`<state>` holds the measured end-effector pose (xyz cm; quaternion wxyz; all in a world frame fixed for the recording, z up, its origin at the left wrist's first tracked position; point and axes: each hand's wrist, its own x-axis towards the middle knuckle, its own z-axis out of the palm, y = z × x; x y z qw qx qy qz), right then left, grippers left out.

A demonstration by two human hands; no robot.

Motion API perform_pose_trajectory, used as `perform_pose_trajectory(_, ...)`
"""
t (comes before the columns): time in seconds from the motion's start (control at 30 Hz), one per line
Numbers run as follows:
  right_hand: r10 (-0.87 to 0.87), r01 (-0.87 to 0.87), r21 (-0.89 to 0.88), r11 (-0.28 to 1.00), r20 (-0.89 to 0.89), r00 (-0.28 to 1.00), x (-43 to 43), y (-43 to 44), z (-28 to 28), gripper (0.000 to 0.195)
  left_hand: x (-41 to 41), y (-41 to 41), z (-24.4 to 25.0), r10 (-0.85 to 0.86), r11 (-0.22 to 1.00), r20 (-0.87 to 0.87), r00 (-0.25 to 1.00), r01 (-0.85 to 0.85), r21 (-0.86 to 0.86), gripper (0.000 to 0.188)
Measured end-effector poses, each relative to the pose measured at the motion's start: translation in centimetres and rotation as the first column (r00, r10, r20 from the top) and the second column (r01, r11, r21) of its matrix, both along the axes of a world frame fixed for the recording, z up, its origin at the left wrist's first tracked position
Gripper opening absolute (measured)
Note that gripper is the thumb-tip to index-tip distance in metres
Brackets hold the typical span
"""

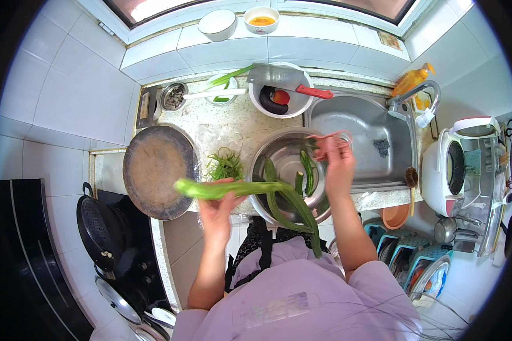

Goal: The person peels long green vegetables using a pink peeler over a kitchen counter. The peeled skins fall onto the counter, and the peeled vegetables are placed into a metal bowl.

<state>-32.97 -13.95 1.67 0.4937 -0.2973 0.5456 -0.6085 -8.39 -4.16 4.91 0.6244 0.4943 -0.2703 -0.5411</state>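
Note:
My left hand [216, 209] grips a long green gourd [234, 189], apparently a sponge gourd. Its left part is pale and peeled, while the darker right part bends down over the basin's near rim. In my right hand [340, 170] is a pink peeler [324, 138], raised over the basin's right side, apart from the gourd; motion blurs it. Below, the stainless steel basin [260, 147] holds another long dark green gourd [269, 170] and shorter green pieces [308, 170]. Thin green peelings [225, 165] lie heaped on a clear plastic bag [205, 140] left of the basin.
A round wooden chopping board [160, 170] lies left. Behind the basin, a cleaver [277, 76] rests across a white bowl [303, 104] holding an eggplant [269, 102] and a red item. A sink [350, 123] with a faucet [414, 93] adjoins at right. A wok [96, 230] sits on the stove.

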Motion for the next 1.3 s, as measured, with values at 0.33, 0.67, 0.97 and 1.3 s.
perform_pose_trajectory(0.33, 0.013, -0.021, 0.112, 0.993, 0.077, 0.997, -7.5, 3.0, -4.7, 0.022, -11.6, -7.0, -14.6, -0.478, 0.86, 0.308, 0.822, 0.367, 0.356, 0.047)
perform_pose_trajectory(0.67, 0.086, -0.091, 0.082, 0.992, 0.056, 0.995, -7.8, 3.2, -6.3, 0.021, -14.4, -7.9, -15.7, -0.757, 0.629, 0.649, 0.069, 0.344, 0.697, 0.053)
perform_pose_trajectory(0.97, 0.038, -0.039, 0.121, 0.992, 0.011, 0.999, -6.9, 2.9, -6.1, 0.018, -11.9, -7.4, -13.9, -0.55, 0.835, 0.689, 0.472, 0.286, 0.47, 0.046)
perform_pose_trajectory(1.3, 0.405, -0.414, 0.059, 0.909, 0.121, 0.906, 1.3, 3.0, -1.3, 0.014, -1.2, -1.6, -6.4, -0.089, 0.881, -0.157, 0.984, 0.151, 0.449, 0.027)
